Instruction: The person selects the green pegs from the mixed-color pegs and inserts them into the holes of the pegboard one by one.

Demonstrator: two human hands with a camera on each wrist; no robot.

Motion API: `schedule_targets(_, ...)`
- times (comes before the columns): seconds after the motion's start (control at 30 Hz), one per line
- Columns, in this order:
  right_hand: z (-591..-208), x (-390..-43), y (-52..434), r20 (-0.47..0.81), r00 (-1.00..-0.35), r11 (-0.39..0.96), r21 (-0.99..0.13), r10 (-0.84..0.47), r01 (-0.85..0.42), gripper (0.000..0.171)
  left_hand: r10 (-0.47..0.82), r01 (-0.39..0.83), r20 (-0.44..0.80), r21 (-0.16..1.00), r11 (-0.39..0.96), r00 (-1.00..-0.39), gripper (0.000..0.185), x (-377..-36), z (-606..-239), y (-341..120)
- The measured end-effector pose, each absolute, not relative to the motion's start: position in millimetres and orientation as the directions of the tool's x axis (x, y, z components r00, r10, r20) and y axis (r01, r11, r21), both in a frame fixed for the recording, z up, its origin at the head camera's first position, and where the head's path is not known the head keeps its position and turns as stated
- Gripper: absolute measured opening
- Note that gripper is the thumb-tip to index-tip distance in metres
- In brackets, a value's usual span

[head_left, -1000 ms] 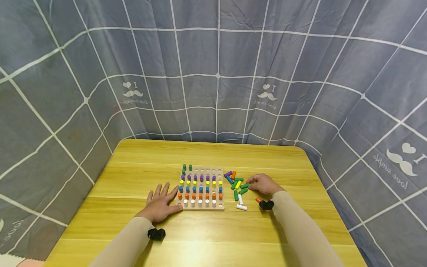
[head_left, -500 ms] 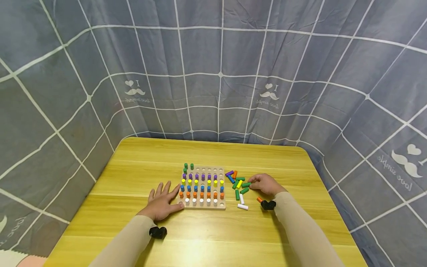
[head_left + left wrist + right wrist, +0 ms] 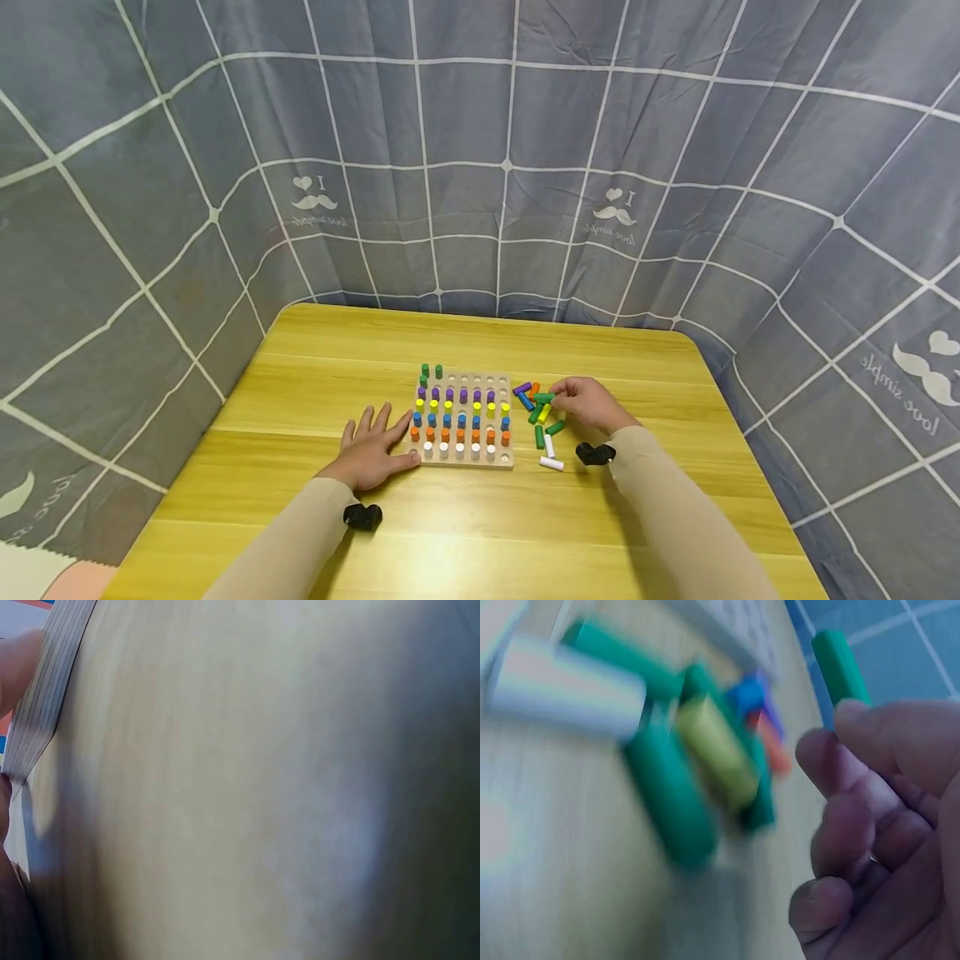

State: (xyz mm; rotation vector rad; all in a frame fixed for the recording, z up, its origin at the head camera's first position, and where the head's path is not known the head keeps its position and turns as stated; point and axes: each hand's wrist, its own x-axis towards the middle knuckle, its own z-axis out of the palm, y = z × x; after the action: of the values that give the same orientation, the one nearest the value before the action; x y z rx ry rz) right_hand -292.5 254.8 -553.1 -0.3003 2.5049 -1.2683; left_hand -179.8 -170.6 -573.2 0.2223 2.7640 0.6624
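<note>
The pegboard (image 3: 465,466) lies in the middle of the table in the head view, with rows of white, orange, blue, yellow and purple pegs standing in it. Three green pegs (image 3: 438,371) stand at its far left corner. My left hand (image 3: 367,457) is spread flat at the board's left edge, its thumb and forefinger touching that edge. To the right of the board, my right hand (image 3: 591,406) pinches a green peg (image 3: 840,667) between thumb and forefinger. That peg is lifted above the loose pile in the right wrist view.
Loose pegs lie right of the board: a yellow peg (image 3: 716,754), a blue peg (image 3: 526,402), a purple peg (image 3: 522,388), an orange one, several green ones and two white pegs (image 3: 551,463). A grey curtain (image 3: 465,200) hangs around the wooden table (image 3: 480,533).
My right hand has moved left and away from me, carrying a green peg from the pile's right side. The left hand keeps its place at the board. The whole head view has shifted slightly.
</note>
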Motion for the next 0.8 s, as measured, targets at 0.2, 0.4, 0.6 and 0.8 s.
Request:
schedule_targets(0.2, -535, -294, 211, -0.134, -0.936, 0.585, -0.806, -0.326, -0.088, 0.023, 0.218, 0.085, -0.24, 0.465, 0.881, -0.946, 0.09, -181, -575, -172)
schedule_targets(0.4, -529, -297, 169, -0.059, -0.938, 0.598, -0.784, -0.341, -0.167, 0.022, 0.216, 0.081, -0.25, 0.457, 0.886, -0.944, 0.09, -181, -575, -172)
schedule_targets(0.6, -534, -299, 135, -0.038, -0.939, 0.581, -0.793, -0.343, -0.18, 0.022, 0.217, 0.075, -0.259, 0.465, 0.882, -0.941, 0.09, -182, -574, -172)
schedule_targets(0.8, -536, -301, 109, -0.046, -0.942, 0.591, -0.788, -0.332, -0.17, 0.024, 0.216, 0.076, -0.257, 0.463, 0.883, -0.942, 0.091, -181, -575, -173)
